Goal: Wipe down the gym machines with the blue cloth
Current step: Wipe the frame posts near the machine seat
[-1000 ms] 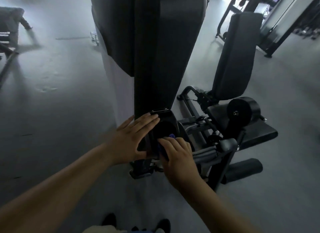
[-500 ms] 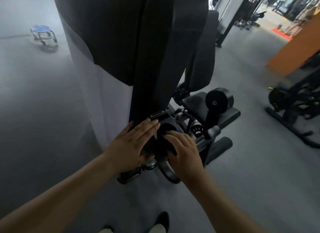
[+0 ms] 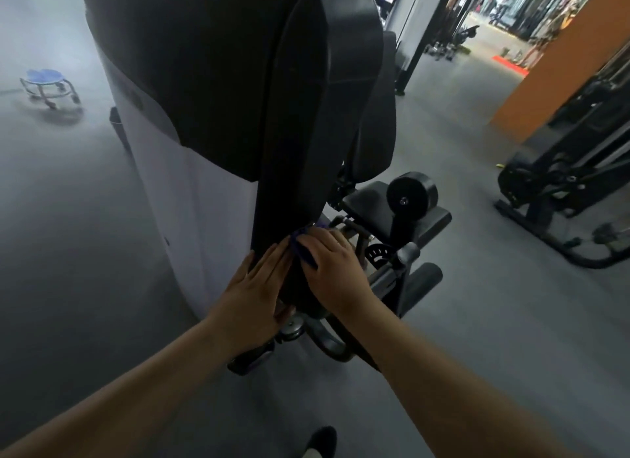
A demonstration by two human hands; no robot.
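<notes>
Black machine column (image 3: 306, 116) fills centre, blocking view of its far side. Left hand (image 3: 254, 294) laid flat on column's lower left face, fingers straight, nothing held. Right hand (image 3: 332, 266) pressed flat over blue cloth (image 3: 301, 244) on column's lower right edge, fingers extended; cloth mostly covered. Seat (image 3: 371, 205) and round roller pad (image 3: 412, 193) just right of column. Blue stool (image 3: 47, 82) well left of column. Second machine (image 3: 562, 185) and orange wall (image 3: 559, 65) far right of column.
</notes>
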